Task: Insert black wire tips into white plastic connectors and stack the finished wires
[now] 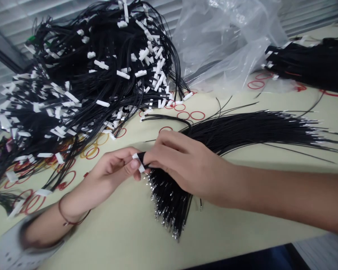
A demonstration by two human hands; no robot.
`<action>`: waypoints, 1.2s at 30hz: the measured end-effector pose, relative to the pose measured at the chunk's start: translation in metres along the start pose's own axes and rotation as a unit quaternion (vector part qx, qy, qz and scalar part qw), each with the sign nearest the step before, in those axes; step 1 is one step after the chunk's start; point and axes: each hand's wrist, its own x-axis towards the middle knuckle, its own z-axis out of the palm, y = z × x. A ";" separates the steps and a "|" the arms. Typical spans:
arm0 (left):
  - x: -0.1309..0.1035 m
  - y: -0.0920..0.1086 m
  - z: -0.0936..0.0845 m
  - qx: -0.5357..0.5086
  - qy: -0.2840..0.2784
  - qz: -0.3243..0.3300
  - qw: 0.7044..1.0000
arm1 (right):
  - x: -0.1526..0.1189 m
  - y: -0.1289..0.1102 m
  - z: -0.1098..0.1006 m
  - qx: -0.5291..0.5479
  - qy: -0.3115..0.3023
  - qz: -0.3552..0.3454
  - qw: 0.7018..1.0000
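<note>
Between the thumb and fingers of my left hand [116,170] is a white connector [138,162], held at its ends. Black wires run from the connector into my right hand [183,161], whose fingers are pinched on them close beside it. Below my right hand, a bundle of loose black wires [169,195] fans out, with small silvery metal tips at the lower ends. More black wires [248,129] stretch from behind my right hand toward the right, also with bright ends.
A large heap of black cables with white connectors [101,71] fills the upper left. Red rubber bands [197,115] lie scattered on the pale table [107,232]. Clear plastic bags [222,41] stand at the back, and another dark cable bundle [315,63] lies at the upper right.
</note>
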 end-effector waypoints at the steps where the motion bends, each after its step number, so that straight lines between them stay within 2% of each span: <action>1: 0.000 0.000 0.000 -0.005 -0.008 0.002 1.000 | 0.000 0.002 0.002 -0.012 0.010 0.001 1.000; 5: 0.001 0.000 0.000 -0.025 -0.015 0.001 1.000 | -0.002 0.003 0.006 -0.032 0.036 0.065 0.997; 6: 0.002 0.000 0.000 -0.027 -0.016 0.001 1.000 | -0.003 0.003 0.007 -0.051 0.037 0.057 0.996; 9: 0.002 -0.001 0.000 -0.029 -0.022 0.001 0.999 | -0.005 0.001 0.007 -0.133 0.032 -0.027 0.990; 11: 0.002 -0.003 0.000 -0.027 -0.022 0.004 0.999 | -0.006 0.002 0.007 -0.155 0.038 -0.048 0.986; 15: 0.001 -0.006 -0.001 -0.020 -0.021 0.019 0.999 | -0.005 0.004 0.008 -0.121 0.040 -0.038 0.991; 20: 0.002 -0.003 0.000 -0.018 -0.030 0.013 0.999 | -0.004 0.004 0.005 -0.066 0.024 0.010 0.997; 25: 0.003 -0.002 0.002 -0.022 -0.022 0.013 0.999 | -0.004 0.004 0.005 -0.046 0.011 0.016 0.999; 32: 0.000 -0.004 0.005 -0.016 -0.026 0.037 0.999 | -0.006 0.008 0.015 -0.058 0.049 -0.048 0.996; 36: 0.000 -0.003 0.006 -0.035 -0.010 0.025 0.999 | 0.001 0.005 -0.003 -0.082 0.011 -0.063 0.995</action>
